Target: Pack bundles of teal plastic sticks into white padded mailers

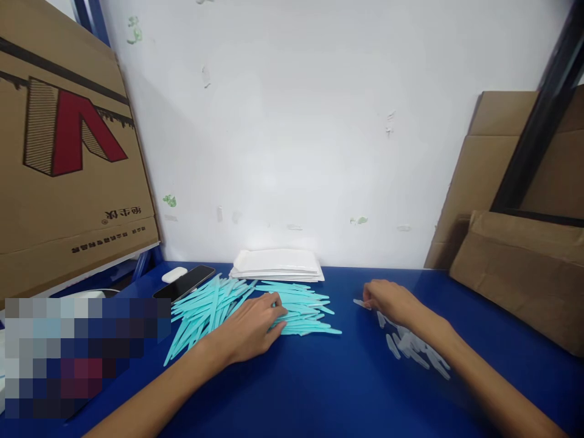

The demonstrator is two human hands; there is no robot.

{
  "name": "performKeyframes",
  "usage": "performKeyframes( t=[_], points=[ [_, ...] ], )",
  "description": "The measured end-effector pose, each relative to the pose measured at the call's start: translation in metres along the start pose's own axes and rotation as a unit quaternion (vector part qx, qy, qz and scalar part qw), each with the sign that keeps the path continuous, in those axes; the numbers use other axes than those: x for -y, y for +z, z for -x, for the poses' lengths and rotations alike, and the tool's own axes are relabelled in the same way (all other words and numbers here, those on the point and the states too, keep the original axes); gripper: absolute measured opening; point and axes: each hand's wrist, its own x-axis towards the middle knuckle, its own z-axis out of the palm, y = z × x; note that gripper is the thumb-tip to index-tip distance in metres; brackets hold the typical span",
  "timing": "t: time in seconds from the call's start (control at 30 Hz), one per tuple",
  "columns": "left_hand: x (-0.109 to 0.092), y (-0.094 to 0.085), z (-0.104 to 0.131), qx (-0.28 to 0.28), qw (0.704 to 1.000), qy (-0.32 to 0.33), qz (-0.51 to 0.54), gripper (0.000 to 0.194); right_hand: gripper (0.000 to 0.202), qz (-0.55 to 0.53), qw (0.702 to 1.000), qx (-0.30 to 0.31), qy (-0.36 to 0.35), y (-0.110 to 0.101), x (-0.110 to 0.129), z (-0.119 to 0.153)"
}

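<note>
Many slim turquoise sticks [303,310] lie in two heaps on the blue table [292,389], left of centre. My left hand [260,325] rests over them where the heaps meet, fingers bent; whether it grips a stick is hidden. To the right, my right hand [381,299] is closed in a pinch at one small translucent piece [360,303]. More translucent pieces [410,347] are scattered beneath and beside my right wrist.
A stack of white sheets or packets [277,265] lies by the white wall. At the back left are a dark phone [187,283] and a white case [174,275]. Cardboard stands on the left [77,201] and a brown paper-covered shape [520,274] on the right.
</note>
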Motion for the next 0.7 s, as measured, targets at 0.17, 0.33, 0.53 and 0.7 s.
performKeyframes(
  t=[0.17,0.33,0.53,0.7],
  points=[
    [0.002,0.003,-0.002,0.006,1.0,0.006,-0.016,0.024,0.014,0.028,0.999,-0.019,-0.024,0.001,0.005,0.001],
    [0.004,0.005,-0.004,-0.005,1.0,0.023,-0.01,0.027,0.014,0.051,0.996,-0.055,-0.037,-0.005,0.021,0.004],
    [0.004,0.005,-0.003,-0.004,0.999,0.037,0.01,0.024,0.009,0.037,0.992,-0.094,-0.072,-0.008,0.043,0.008],
    [0.004,0.005,-0.004,0.011,0.999,0.022,0.023,0.028,0.016,-0.014,0.983,-0.141,-0.118,-0.003,0.053,0.01]
  ],
)
